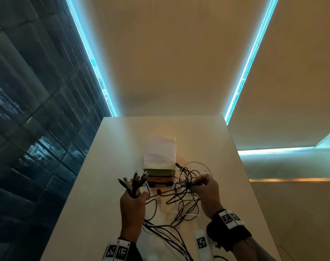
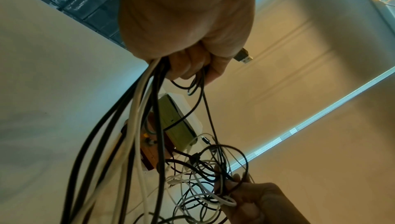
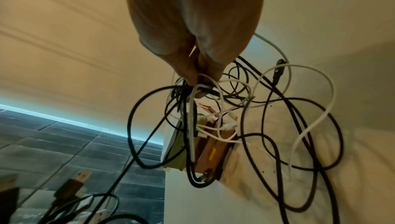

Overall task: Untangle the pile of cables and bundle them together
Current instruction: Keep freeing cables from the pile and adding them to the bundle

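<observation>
Cables (image 1: 181,196) remain knotted above the table (image 1: 96,166), beside stacked boxes (image 1: 159,176). Your left hand (image 1: 132,204) grips the gathered plug ends (image 1: 134,180); your right hand (image 1: 207,193) pinches tangled loops. Untangling roughly half done, I judge; bundling outstanding.

White table (image 1: 107,166), stacked books (image 1: 159,178), folded cloth (image 1: 159,151)

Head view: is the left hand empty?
No: the left hand grips a bunch of cable plug ends that fan out above its fist.
</observation>
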Demonstrator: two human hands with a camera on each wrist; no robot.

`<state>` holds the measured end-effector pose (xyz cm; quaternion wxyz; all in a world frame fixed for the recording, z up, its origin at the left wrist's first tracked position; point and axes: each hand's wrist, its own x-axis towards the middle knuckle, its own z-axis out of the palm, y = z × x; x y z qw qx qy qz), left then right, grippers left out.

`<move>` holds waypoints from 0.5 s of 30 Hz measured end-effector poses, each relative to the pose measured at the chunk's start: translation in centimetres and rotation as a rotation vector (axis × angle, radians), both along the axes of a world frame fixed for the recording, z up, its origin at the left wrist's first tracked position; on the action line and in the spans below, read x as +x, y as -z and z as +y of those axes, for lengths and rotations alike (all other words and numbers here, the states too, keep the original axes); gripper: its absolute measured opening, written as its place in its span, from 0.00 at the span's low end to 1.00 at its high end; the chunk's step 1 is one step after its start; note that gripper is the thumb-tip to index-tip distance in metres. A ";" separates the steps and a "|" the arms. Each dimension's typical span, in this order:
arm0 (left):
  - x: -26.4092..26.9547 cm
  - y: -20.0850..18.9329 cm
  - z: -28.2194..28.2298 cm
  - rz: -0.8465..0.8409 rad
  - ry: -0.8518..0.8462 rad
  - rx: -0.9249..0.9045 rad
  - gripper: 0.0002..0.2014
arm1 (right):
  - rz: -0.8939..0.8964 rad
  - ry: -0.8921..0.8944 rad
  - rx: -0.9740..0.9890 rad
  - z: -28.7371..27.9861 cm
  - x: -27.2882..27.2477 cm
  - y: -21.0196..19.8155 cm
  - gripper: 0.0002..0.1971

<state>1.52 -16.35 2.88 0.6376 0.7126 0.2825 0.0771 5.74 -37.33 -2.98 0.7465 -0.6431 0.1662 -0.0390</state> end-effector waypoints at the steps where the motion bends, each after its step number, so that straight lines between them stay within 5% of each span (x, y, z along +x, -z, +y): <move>1: -0.1 -0.1 -0.2 -0.004 0.015 0.012 0.17 | 0.003 0.012 -0.022 0.0 0.0 0.1 0.13; 8: 0.2 -1.5 -1.4 -0.066 0.227 0.041 0.08 | -0.179 -0.137 -0.247 -0.3 0.2 -1.3 0.11; 15: 0.9 -1.1 -2.3 0.035 0.396 0.094 0.11 | -0.305 -0.191 -0.313 0.7 -0.3 -3.7 0.11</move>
